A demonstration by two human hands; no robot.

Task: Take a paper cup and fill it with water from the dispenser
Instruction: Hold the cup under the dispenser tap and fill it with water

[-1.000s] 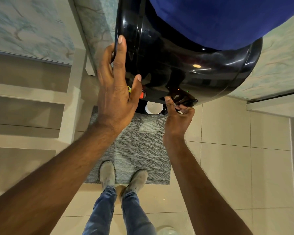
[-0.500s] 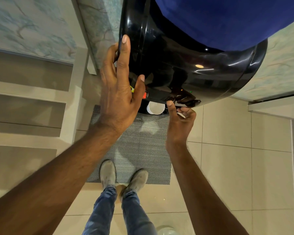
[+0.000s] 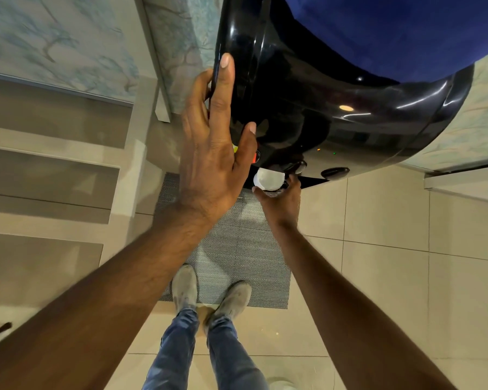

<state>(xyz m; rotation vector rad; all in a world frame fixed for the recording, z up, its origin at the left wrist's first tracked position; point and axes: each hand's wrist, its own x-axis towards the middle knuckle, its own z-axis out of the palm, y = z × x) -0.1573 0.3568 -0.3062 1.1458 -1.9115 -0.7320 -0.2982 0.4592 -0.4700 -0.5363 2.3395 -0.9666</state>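
A glossy black water dispenser with a blue bottle on top fills the upper middle of the head view. My left hand lies flat and spread against its left front, fingers apart, holding nothing. A white paper cup sits under the taps, below the dispenser's front edge, and liquid shows inside it. My right hand is wrapped around the cup from the near side, thumb on its left rim, fingers on its right. A second black tap sticks out to the right.
A grey woven mat lies on the beige tiled floor, and my two shoes stand on its near edge. Steps run down the left side. Marbled walls flank the dispenser. A pale round object shows at the bottom edge.
My right hand left the tap lever and moved left and down onto the paper cup, closing around it. My left hand stayed pressed on the dispenser.
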